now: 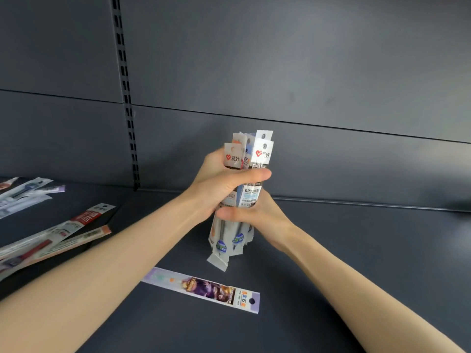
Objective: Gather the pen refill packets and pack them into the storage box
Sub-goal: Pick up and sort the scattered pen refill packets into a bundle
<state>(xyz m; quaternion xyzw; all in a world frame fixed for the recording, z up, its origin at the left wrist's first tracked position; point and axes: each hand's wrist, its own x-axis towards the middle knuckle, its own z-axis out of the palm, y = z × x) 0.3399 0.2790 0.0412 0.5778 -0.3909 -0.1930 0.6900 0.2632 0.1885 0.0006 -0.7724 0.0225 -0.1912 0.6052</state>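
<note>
Fingers point(251, 175) of the left hand point(224, 184) wrap tightly round the upper part of an upright bundle of pen refill packets point(254, 159). Just beneath, the right hand point(257, 215) grips the same bundle lower down, thumb across the front. The bundle stands over the middle of the shelf point(356, 250); whether its bottom ends touch the shelf or hang just above it I cannot tell.

Gathering looks partly done and packing not begun: no storage box is in view. Left to collect, from the shelf's left edge inward:
- a pale heap of loose packets point(25, 193) near the back-left corner
- red-and-white packets point(63, 233) nearer the front, beside the left forearm
- a purple packet point(204, 289) lying flat before the bundle, toward the front edge

Nothing lies over them, but both hands are full, so one would probably have to let go first.
</note>
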